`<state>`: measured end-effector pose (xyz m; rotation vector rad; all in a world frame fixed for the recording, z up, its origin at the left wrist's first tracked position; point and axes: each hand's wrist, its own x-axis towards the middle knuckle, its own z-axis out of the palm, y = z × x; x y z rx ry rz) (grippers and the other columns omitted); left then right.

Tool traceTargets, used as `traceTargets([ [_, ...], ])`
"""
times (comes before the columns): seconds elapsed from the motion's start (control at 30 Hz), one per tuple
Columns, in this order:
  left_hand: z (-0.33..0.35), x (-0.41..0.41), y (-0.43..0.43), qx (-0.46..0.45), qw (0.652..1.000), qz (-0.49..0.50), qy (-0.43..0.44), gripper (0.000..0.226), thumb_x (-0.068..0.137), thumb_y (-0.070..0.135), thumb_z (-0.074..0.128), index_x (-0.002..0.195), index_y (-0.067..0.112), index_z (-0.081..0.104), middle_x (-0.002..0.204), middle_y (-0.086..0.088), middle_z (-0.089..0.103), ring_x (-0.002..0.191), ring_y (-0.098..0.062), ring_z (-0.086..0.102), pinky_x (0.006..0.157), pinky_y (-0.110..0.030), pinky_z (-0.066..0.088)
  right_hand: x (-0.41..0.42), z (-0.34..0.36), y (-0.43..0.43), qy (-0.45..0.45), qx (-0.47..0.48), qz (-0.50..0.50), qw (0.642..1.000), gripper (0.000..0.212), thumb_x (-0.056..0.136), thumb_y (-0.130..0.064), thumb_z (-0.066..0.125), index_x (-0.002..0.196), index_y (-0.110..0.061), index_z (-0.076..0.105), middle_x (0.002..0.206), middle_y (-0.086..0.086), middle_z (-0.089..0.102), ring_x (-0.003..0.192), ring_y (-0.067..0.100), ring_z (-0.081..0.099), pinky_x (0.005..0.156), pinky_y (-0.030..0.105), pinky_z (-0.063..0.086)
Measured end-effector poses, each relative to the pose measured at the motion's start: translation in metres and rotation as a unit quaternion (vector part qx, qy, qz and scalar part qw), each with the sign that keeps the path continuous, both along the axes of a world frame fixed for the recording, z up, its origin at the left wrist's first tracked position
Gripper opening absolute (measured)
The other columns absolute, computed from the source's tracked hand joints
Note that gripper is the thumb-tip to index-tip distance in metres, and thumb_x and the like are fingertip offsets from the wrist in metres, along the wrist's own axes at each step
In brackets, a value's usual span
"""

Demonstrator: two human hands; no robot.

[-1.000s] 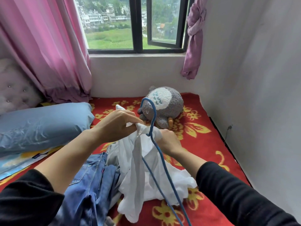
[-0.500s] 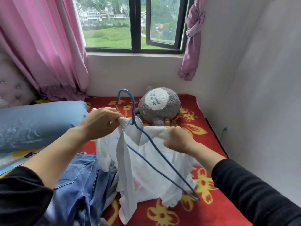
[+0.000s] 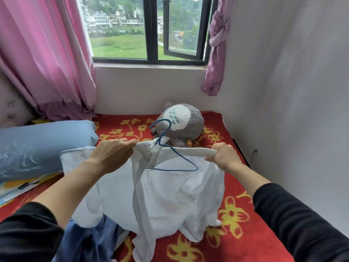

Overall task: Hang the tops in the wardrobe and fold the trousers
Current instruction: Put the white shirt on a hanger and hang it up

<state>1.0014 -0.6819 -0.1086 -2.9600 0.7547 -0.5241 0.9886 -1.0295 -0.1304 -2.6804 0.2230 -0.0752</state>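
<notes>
The shirt is over the bed, the hanger in its neck; the toy sits behind it, below the window; the pillow lies at left; the jeans lie under the shirt's near edge.

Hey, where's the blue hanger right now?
In the head view the blue hanger sits centre frame inside the white shirt, between the left hand and right hand, its hook poking up in front of the grey plush toy.
</notes>
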Motion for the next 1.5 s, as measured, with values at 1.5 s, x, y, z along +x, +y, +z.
traceTargets([
  [1.5,0.146,-0.265,0.090,-0.503,0.785,0.286,-0.221,0.026,0.082,0.025,0.073,0.104,0.012,0.074,0.093,0.001,0.072,0.081,-0.006,0.063,0.069,-0.011,0.045,-0.119,0.251,0.216,-0.258,0.245,0.450,0.819,0.020,0.089,-0.032,0.063,0.109,-0.029,0.065,0.103,-0.004,0.065,0.094,0.016,0.060,0.077,0.030,0.046],
])
